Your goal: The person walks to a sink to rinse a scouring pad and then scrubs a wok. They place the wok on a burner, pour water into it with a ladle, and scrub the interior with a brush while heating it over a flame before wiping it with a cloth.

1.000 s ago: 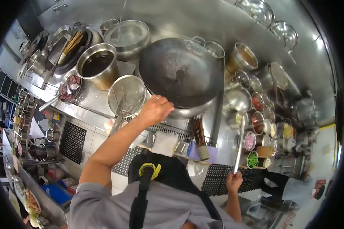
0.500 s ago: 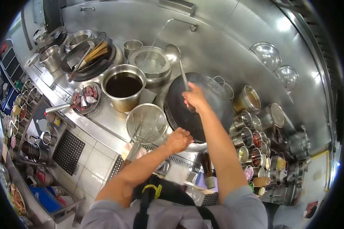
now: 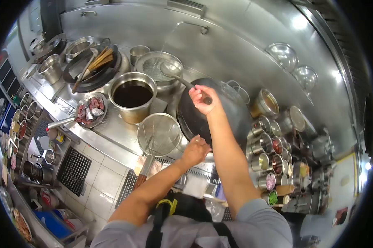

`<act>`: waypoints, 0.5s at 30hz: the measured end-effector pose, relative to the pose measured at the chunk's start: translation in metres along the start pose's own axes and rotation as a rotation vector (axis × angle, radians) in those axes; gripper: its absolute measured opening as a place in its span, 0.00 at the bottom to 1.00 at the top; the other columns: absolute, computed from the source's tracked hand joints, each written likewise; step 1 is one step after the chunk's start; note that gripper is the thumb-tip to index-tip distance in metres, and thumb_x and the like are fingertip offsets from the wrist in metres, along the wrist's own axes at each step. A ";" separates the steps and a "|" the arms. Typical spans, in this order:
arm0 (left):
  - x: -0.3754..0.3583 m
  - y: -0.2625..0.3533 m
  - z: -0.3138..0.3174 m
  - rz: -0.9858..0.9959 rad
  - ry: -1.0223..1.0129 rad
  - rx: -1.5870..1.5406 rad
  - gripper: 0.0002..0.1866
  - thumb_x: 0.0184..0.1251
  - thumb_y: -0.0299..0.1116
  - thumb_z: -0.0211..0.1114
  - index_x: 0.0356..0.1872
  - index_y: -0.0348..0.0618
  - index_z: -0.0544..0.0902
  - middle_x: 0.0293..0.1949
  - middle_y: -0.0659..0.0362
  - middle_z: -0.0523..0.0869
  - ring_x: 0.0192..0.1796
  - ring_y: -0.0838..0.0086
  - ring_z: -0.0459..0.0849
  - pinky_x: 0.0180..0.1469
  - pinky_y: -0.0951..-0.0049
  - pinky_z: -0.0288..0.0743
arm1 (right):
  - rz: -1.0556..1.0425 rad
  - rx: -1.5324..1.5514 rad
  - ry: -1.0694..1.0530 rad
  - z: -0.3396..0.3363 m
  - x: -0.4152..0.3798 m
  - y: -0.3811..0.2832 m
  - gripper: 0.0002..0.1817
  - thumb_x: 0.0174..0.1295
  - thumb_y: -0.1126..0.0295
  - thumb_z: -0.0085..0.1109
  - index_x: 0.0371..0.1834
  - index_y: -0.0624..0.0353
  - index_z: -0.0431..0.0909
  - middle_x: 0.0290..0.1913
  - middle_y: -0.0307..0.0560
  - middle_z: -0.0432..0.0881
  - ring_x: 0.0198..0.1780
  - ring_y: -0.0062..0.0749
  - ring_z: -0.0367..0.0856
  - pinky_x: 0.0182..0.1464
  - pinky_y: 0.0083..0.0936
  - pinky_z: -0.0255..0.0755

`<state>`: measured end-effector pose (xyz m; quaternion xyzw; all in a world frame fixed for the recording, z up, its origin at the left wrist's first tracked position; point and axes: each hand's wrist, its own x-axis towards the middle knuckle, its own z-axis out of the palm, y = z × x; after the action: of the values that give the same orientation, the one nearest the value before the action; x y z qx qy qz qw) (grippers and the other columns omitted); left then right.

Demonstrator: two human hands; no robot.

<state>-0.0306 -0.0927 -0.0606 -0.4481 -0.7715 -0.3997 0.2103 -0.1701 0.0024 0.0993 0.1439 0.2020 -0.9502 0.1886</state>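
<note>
A long-handled ladle (image 3: 170,70) is in my right hand (image 3: 204,100), whose fingers wrap round the handle. Its bowl is over the water-filled pot (image 3: 141,62) at the back, where a thin stream runs in from the wall tap (image 3: 203,29). Beneath my right forearm lies a large dark wok (image 3: 232,111). My left hand (image 3: 196,151) is closed at the wok's near edge, its fingertips partly hidden. Just left of that hand, a round mesh strainer (image 3: 159,134) rests with its wooden handle toward me.
A deep pot of dark liquid (image 3: 133,94) stands left of the wok. Beyond it are a perforated ladle holding raw-looking pieces (image 3: 91,109) and a second wok with a bamboo brush (image 3: 101,60). Several ingredient containers (image 3: 273,157) crowd the right side.
My right hand has moved the ladle left, lowering its bowl from beside the water pot to over it. My left hand stays at the wok's edge. The view has shifted slightly.
</note>
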 end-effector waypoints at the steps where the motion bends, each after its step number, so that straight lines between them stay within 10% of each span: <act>1: -0.001 -0.001 0.002 -0.005 -0.008 0.006 0.04 0.62 0.33 0.66 0.32 0.44 0.84 0.32 0.55 0.81 0.47 0.60 0.81 0.67 0.50 0.66 | 0.019 0.012 -0.018 0.004 -0.019 0.001 0.08 0.63 0.78 0.58 0.36 0.70 0.68 0.38 0.55 0.76 0.27 0.26 0.76 0.23 0.16 0.75; 7: -0.007 0.005 0.012 -0.056 0.106 -0.083 0.13 0.62 0.30 0.67 0.46 0.36 0.81 0.49 0.49 0.81 0.60 0.50 0.75 0.71 0.47 0.61 | 0.046 0.005 -0.044 0.008 -0.148 0.027 0.09 0.69 0.73 0.54 0.41 0.70 0.70 0.35 0.47 0.76 0.27 0.23 0.77 0.23 0.16 0.75; 13: -0.009 0.046 0.021 -0.992 0.493 -0.803 0.35 0.64 0.28 0.67 0.70 0.29 0.63 0.71 0.42 0.64 0.74 0.52 0.63 0.72 0.56 0.60 | -0.177 -0.172 0.084 -0.006 -0.259 0.067 0.14 0.68 0.73 0.55 0.54 0.68 0.71 0.34 0.46 0.79 0.24 0.21 0.76 0.20 0.16 0.72; 15: -0.003 0.044 0.034 -1.117 0.522 -1.036 0.25 0.64 0.29 0.70 0.58 0.31 0.71 0.59 0.48 0.76 0.63 0.64 0.73 0.65 0.64 0.67 | -0.188 -0.190 0.132 -0.014 -0.287 0.077 0.20 0.68 0.73 0.55 0.62 0.67 0.68 0.35 0.47 0.79 0.24 0.21 0.76 0.19 0.16 0.71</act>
<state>0.0104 -0.0551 -0.0638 0.0711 -0.5240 -0.8448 -0.0816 0.1193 0.0299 0.1619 0.1682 0.3155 -0.9288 0.0978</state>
